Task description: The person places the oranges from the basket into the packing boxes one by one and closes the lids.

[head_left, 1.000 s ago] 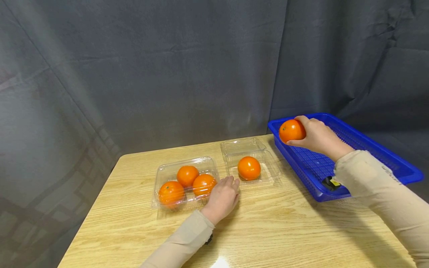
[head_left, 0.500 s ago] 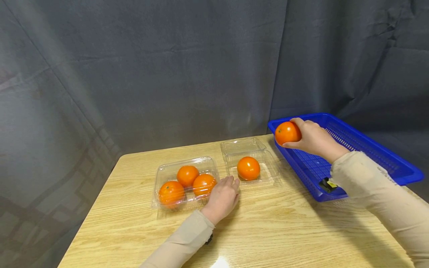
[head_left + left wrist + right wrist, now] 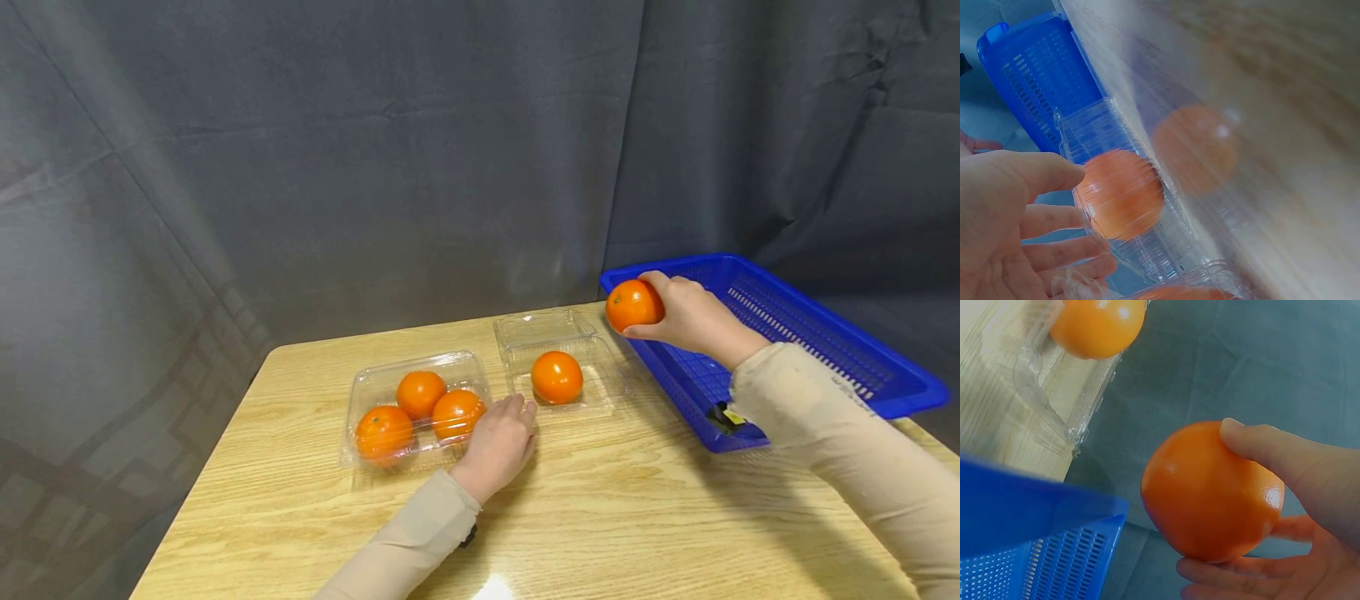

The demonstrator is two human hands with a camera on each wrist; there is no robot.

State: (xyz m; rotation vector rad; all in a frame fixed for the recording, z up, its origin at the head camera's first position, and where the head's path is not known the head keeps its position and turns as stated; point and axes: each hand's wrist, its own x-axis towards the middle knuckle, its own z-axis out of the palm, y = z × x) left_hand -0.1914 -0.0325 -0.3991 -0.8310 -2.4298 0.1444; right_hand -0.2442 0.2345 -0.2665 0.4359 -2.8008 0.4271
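An orange (image 3: pixel 632 307) is gripped by my right hand (image 3: pixel 693 321) between thumb and fingers, above the left rim of the blue basket (image 3: pixel 678 404). The right wrist view shows the same orange (image 3: pixel 1210 490) held clear of everything else. My left hand (image 3: pixel 497 446) rests by the near right corner of a closed clear plastic clamshell (image 3: pixel 360 392) with three oranges inside. In the left wrist view its fingers (image 3: pixel 1060 219) look extended and loosely spread. Just beyond lies an open clamshell (image 3: pixel 603 375) holding a single orange (image 3: pixel 557 377).
A wooden table (image 3: pixel 600 517) carries the containers. The basket stands at its right side, with a small black and yellow object (image 3: pixel 726 418) at the near end. A dark grey curtain (image 3: pixel 420 167) hangs behind the table.
My right hand has moved left and slightly down with the orange, from over the basket's inside toward its left rim. The left hand has stayed in place.
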